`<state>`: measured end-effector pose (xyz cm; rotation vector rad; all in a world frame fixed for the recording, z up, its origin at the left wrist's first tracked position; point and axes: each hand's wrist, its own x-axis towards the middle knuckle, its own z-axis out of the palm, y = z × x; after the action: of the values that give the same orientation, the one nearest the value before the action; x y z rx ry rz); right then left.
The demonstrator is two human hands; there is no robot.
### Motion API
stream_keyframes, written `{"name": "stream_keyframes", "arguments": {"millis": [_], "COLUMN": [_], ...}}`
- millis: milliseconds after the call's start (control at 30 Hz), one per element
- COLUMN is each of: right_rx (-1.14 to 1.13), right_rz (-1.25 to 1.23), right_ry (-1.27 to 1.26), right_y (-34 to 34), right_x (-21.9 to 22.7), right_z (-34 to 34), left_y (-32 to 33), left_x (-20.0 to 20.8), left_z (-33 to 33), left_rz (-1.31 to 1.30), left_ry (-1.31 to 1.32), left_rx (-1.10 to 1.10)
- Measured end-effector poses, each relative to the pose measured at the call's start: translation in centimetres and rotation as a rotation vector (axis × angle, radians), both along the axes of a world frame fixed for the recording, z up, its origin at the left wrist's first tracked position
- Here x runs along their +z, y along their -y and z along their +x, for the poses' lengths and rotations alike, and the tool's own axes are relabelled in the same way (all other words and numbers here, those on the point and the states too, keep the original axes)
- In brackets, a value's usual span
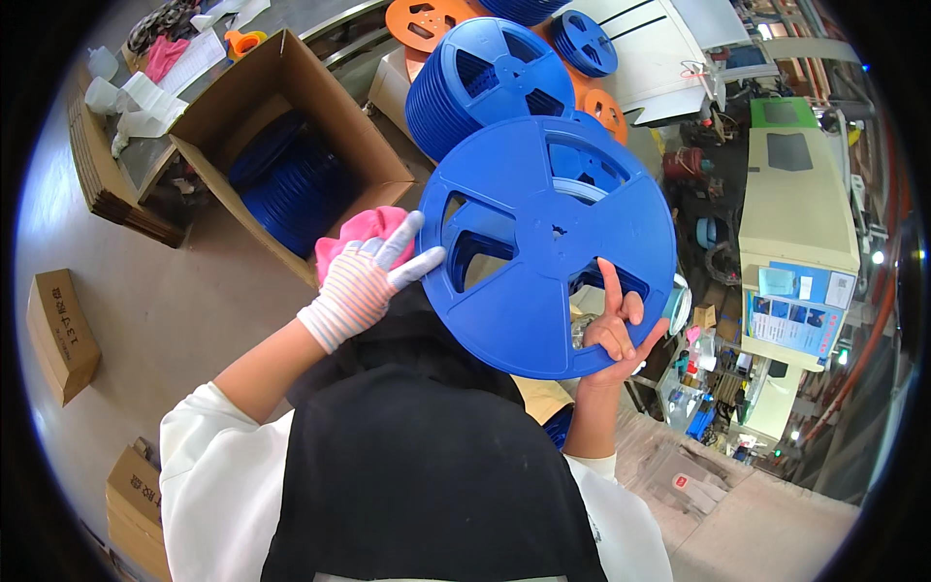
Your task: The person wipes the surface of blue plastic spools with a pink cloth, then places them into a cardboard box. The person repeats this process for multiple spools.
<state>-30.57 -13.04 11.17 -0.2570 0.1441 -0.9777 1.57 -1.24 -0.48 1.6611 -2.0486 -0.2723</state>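
Note:
A large blue plastic reel with wide window cut-outs is held up before me, its flat face toward me. My right hand, bare, grips its lower right rim, the fingers through a cut-out. My left hand wears a striped white-and-pink glove and is closed on a bunched pink cloth. Its two outstretched digits reach the reel's left rim; whether they press on it I cannot tell. Behind the held reel stands a stack of blue reels.
An open cardboard box with blue reels inside is at the left. Orange reels lie at the back. Flattened cardboard and closed cartons stand farther left. A pale machine is at the right, a grey surface at lower right.

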Motion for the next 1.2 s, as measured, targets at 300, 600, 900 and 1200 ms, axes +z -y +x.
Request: {"name": "stream_keyframes", "arguments": {"millis": [300, 600, 900, 1200], "right_rx": [0.045, 0.041, 0.007, -0.123], "right_rz": [-0.087, -0.110, 0.056, 0.144], "right_ry": [-0.457, -0.851, -1.022, -1.356], "right_y": [1.2, 2.9, 1.7, 0.5], "right_x": [1.5, -1.0, -3.5, -4.1], "right_z": [3.3, 1.3, 0.9, 2.2], "left_y": [0.2, -4.6, -7.1, -8.7], "left_x": [-1.1, -3.3, -5.5, -6.9], "left_z": [1.0, 2.4, 2.8, 2.3], "left_rz": [0.005, 0.576, 0.426, 0.403], "left_ry": [-0.183, -2.052, -2.557, -2.631], "left_rx": [-0.074, -0.079, -0.064, -0.020]}}
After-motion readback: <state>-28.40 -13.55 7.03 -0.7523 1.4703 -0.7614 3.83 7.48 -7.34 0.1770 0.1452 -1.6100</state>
